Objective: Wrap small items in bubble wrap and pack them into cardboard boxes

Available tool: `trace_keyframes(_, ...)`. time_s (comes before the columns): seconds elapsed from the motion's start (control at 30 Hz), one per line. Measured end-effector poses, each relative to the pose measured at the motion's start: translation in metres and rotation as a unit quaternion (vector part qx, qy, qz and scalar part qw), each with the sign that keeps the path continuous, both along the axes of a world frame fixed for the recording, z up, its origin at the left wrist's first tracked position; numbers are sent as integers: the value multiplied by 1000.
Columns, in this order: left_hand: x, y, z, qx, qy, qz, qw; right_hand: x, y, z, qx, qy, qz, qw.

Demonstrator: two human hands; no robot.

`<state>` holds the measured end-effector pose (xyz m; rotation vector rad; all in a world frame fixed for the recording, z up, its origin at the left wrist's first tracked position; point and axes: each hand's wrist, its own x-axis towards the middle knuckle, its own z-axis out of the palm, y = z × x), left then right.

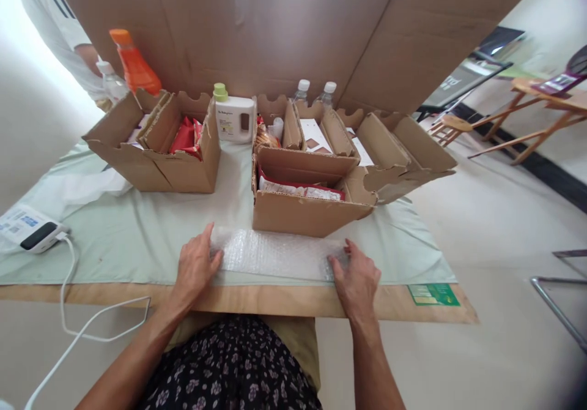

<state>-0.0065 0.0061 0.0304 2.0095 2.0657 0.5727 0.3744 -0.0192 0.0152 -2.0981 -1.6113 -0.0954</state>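
A long strip of clear bubble wrap (279, 254) lies flat near the table's front edge. At its left end is my left hand (197, 262), thumb and fingers curved around the end of the strip. My right hand (356, 275) has its thumb and fingertips on the strip's right end. Just behind the strip stands a cardboard box (300, 214) with a red and white packet (300, 190) inside.
Behind are more cardboard compartments (380, 144) with packets, a left box (183, 174), a white jug (235, 119), an orange bottle (136, 67) and a tall cardboard panel (284, 30). A white device (32, 229) with a cable lies left. A person (59, 37) stands back left.
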Motion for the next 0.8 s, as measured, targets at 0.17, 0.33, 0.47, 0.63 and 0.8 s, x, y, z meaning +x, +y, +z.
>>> trace_keyframes(0.17,8,-18,18,195,50,-52,978,-28,-25,25,120,-81,29,989)
trace_keyframes(0.33,58,-19,1,138,88,-250,954,-110,-6,26,-20,-84,328,941)
trace_keyframes(0.47,71,-12,-25,13,159,-269,950,-122,4,1,-95,-90,350,928)
trace_keyframes(0.63,65,-12,-21,-28,170,-265,949,-63,-26,-17,-71,-109,244,961)
trace_keyframes(0.8,65,-13,-16,-28,136,-260,955,4,-61,-23,-55,-105,98,988)
